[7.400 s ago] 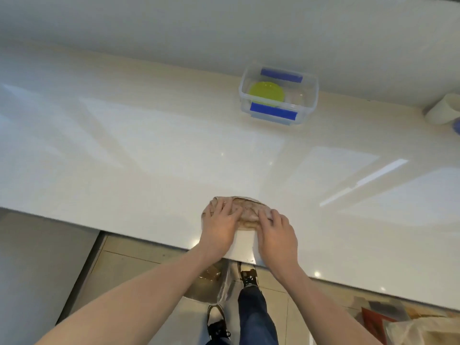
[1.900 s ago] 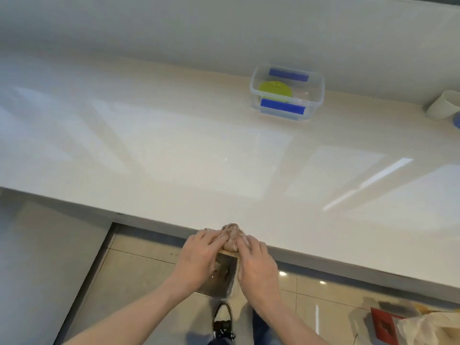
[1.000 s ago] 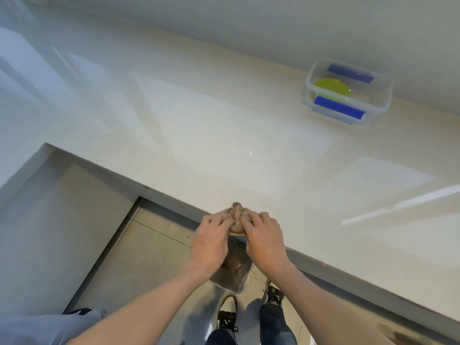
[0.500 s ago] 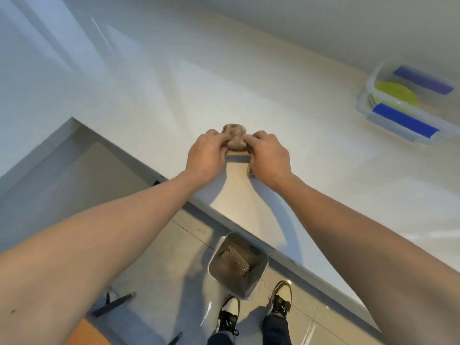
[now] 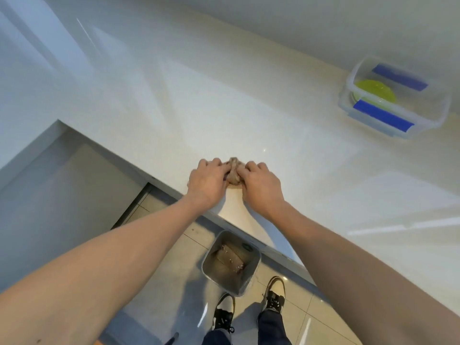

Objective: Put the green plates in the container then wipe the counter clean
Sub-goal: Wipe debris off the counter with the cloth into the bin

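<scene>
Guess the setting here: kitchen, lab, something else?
Probably a home kitchen: a long glossy counter against a wall, a clip-lid container holding green plates, and a bin on the tiled floor below.

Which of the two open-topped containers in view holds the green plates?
The clear container with blue clips, on the counter near the wall, holds the green plates. The grey bin on the floor holds only brownish scraps.

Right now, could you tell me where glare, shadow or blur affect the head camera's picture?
Head view: pale window glare streaks the glossy counter; the forearms cast soft shadows by the left hand and right hand; the container is slightly smeared; wide-angle distortion bends the counter edge.
</scene>
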